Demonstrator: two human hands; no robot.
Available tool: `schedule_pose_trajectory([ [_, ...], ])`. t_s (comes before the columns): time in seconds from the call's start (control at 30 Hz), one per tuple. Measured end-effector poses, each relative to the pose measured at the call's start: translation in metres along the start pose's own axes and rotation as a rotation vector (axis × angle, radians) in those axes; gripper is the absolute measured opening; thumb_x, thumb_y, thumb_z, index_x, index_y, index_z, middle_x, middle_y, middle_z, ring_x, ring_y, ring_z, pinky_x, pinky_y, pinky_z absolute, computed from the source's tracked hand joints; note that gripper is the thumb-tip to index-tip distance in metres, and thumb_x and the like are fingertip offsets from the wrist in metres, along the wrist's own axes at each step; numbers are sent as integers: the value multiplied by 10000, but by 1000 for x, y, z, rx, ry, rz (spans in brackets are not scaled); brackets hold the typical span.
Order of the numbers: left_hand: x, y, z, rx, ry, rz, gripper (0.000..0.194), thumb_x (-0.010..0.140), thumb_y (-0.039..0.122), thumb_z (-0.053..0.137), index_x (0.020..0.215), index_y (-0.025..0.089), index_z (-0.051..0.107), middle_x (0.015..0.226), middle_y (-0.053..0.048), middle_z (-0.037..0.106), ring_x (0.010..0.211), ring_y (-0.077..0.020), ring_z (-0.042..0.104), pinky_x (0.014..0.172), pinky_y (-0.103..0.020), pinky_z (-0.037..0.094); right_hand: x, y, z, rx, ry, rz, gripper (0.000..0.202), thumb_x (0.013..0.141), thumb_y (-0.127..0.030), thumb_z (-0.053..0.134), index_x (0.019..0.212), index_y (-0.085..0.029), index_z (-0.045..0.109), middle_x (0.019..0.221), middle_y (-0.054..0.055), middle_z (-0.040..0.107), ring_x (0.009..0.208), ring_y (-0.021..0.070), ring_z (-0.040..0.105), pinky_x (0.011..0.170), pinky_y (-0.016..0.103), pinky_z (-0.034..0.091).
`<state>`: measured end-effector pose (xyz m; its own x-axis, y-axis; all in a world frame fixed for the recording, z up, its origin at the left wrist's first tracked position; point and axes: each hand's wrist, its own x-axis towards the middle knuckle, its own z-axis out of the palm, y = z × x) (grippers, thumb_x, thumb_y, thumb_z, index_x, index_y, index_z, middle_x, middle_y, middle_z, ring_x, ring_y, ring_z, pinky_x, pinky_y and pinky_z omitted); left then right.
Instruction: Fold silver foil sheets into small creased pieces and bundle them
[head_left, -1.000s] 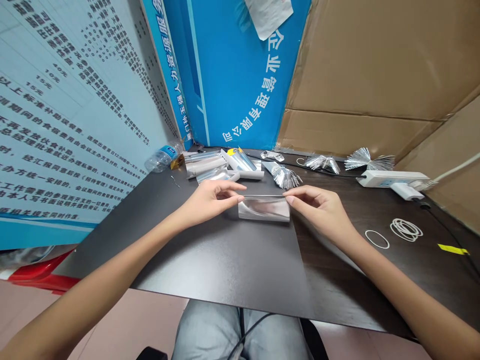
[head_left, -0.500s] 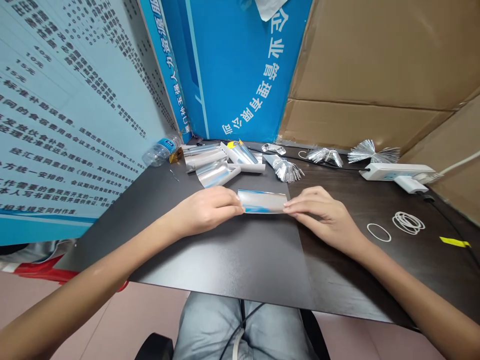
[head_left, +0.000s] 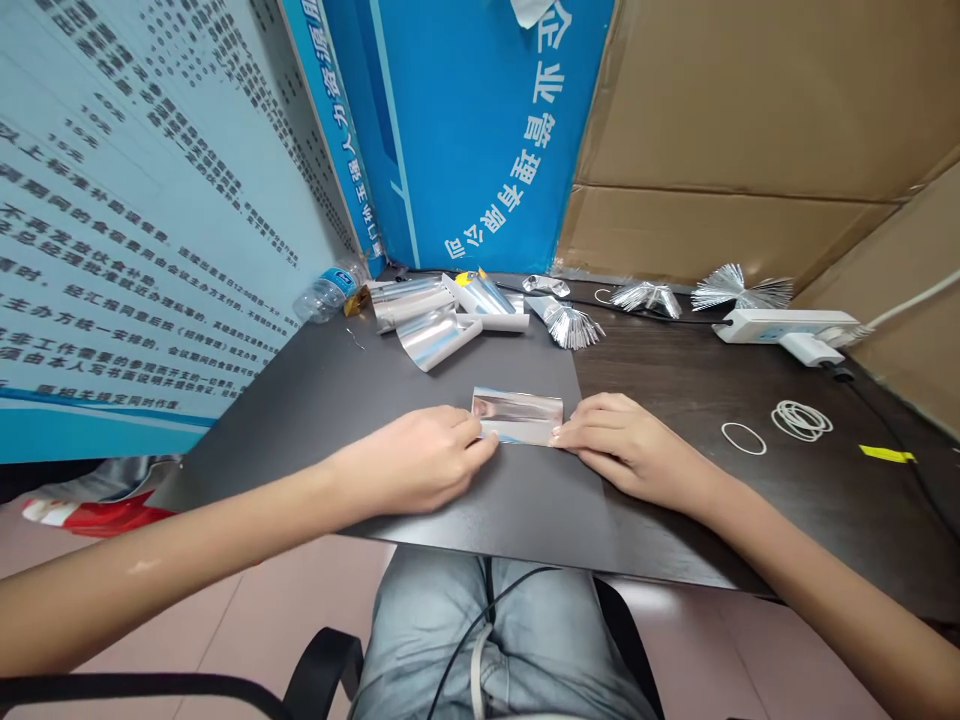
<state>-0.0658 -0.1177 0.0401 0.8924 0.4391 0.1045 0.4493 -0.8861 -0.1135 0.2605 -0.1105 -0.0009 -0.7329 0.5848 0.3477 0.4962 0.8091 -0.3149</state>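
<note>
A small curled sheet of silver foil [head_left: 517,414] lies between my hands, low over the dark grey mat [head_left: 465,520]. My left hand [head_left: 431,455] pinches its left end, with the thumb on the near corner. Closed fingers of my right hand [head_left: 626,440] grip the lower right corner. Behind the sheet is a pile of curled silver foil pieces [head_left: 439,335]. Fringed foil bunches [head_left: 566,322] lie to the right of that pile.
A clear plastic bottle [head_left: 328,293] lies at the back left against the printed panel. To the right are white rubber bands [head_left: 801,421], a yellow strip [head_left: 887,454] and a white power strip [head_left: 795,325] with cables. Cardboard [head_left: 735,120] walls the back right.
My hands have brought the foil sheet nearer to me and lower toward the mat. My left thumb now reaches further along the sheet's near edge. The camera view has shifted slightly.
</note>
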Motion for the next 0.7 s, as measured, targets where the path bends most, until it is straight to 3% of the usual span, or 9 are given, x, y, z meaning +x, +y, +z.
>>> schedule_pose_trajectory([
  [0.07,5,21,1,47,-90,-55,625,1044,516,489,1441,40,573,1061,-202,707,960,-329,697,883,-460,558,-2,-4,-2,-17,-15,11,295,1043,-196,558,1244,-275,758,1176,54,795,1133,255,659,1016,457,504],
  [0.17,18,51,5,125,-145,-181,1117,885,914,386,1593,53,441,1061,-260,701,975,-413,678,858,-513,519,-7,-11,-4,-42,-33,32,339,1035,-203,551,1308,-275,739,1245,69,783,1158,273,658,1027,479,500],
  [0.27,29,71,8,158,-207,-282,1448,638,1097,321,1637,49,380,1050,-297,699,951,-448,665,866,-537,480,-12,-17,-6,-59,-46,53,399,1037,-184,524,1379,-283,704,1331,63,759,1162,273,654,1033,496,501],
  [0.47,38,81,4,156,-296,-351,1541,547,1111,425,1662,54,318,1103,-334,694,1003,-496,657,904,-547,445,-14,-19,-7,-44,-52,72,433,1027,-170,524,1405,-304,687,1365,53,744,1179,278,642,1039,525,511],
  [0.7,40,97,8,108,-300,-499,1522,554,1062,561,1686,96,245,1386,-406,587,1314,-611,529,1035,-611,403,-5,-24,-9,-115,-30,2,354,1004,-168,529,1280,-228,742,1271,116,749,1195,300,642,1012,514,504],
])
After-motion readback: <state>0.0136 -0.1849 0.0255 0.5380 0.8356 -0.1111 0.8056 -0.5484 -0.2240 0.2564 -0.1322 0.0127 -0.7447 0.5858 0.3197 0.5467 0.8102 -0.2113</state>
